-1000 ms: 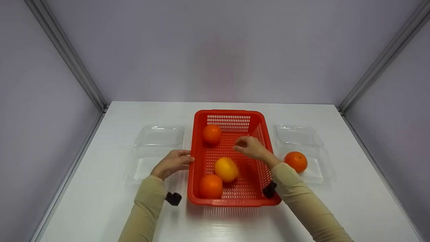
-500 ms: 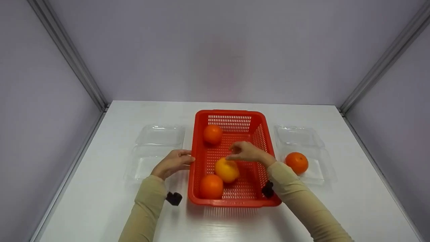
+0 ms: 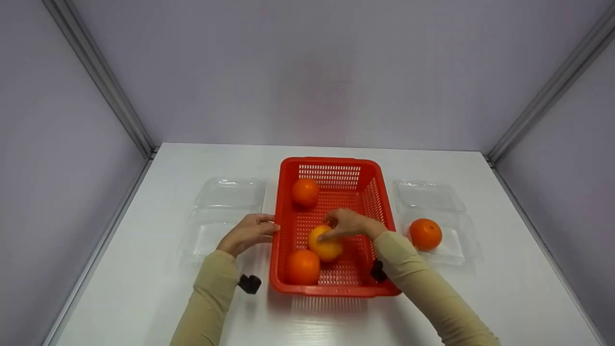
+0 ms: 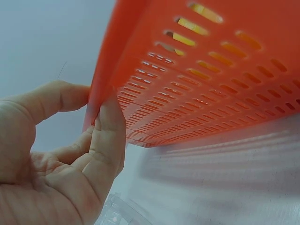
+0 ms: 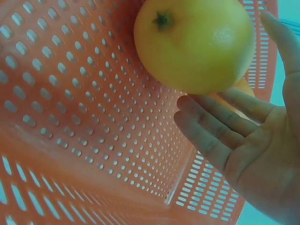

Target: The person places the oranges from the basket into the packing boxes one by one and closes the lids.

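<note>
The yellow fruit [image 3: 325,251] is found just under the loose, nearer right hand [image 3: 350,224], the basket [image 3: 336,291] pinched by the left hand [image 3: 247,234].

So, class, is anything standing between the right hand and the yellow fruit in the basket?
Nothing visible: the right hand is right at the yellow fruit. In the head view, the nearest orange lies on the fruit's other side, not between them.

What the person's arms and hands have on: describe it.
The left sleeve and right sleeve are long, plain beige and creased. The left hand and right hand are bare, with no gloves or rings showing. A small black piece shows beside each sleeve.
</note>
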### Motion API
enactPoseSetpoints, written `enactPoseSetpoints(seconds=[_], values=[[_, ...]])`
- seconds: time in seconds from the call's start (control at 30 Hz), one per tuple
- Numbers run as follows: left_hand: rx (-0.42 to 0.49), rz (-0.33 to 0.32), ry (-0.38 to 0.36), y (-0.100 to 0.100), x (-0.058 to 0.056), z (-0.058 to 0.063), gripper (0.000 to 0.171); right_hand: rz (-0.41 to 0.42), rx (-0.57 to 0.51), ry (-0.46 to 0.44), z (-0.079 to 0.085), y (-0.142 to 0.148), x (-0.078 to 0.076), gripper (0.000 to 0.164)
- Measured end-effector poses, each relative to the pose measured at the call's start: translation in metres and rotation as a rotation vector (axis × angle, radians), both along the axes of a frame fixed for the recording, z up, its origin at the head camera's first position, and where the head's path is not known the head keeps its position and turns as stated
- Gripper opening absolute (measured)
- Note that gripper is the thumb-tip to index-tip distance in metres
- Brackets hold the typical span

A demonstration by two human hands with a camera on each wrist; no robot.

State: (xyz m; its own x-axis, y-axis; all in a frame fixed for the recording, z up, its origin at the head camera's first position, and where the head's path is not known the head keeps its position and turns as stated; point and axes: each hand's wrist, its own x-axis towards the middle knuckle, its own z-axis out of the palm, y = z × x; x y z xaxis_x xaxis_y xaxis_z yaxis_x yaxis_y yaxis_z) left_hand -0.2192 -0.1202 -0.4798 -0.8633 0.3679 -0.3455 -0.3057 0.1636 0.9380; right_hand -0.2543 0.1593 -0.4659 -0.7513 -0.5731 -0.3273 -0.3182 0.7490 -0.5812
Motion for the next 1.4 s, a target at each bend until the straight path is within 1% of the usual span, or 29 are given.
enactPoseSetpoints(seconds=[0.13,0.33,0.43,0.67,0.83,1.1,1.17,1.4], values=[[-0.002,-0.006,0.007,0.001,0.000,0.000,0.048,-0.012,0.040,-0.033,-0.002,-0.003,0.001,0.062],[-0.016,-0.017,0.014,0.001,0.000,0.000,0.049,-0.018,0.070,-0.084,-0.005,-0.005,0.001,0.066],[-0.015,-0.017,0.012,0.001,-0.001,0.000,0.048,-0.017,0.096,-0.094,-0.007,-0.006,0.001,0.066],[-0.018,-0.011,0.006,0.001,-0.001,0.000,0.046,-0.046,0.148,-0.137,-0.009,-0.011,0.001,0.062],[0.002,-0.016,0.002,0.000,-0.001,-0.001,0.048,-0.059,0.176,-0.147,-0.010,-0.012,0.002,0.066],[-0.005,0.020,-0.014,0.002,0.000,-0.001,0.047,-0.067,0.178,-0.158,-0.015,-0.010,0.002,0.070],[-0.007,0.020,-0.015,0.002,-0.001,-0.001,0.047,-0.068,0.182,-0.154,-0.015,-0.010,0.002,0.071],[-0.015,0.012,-0.007,0.001,-0.001,-0.001,0.048,-0.044,0.175,-0.136,-0.016,-0.010,0.002,0.072]])
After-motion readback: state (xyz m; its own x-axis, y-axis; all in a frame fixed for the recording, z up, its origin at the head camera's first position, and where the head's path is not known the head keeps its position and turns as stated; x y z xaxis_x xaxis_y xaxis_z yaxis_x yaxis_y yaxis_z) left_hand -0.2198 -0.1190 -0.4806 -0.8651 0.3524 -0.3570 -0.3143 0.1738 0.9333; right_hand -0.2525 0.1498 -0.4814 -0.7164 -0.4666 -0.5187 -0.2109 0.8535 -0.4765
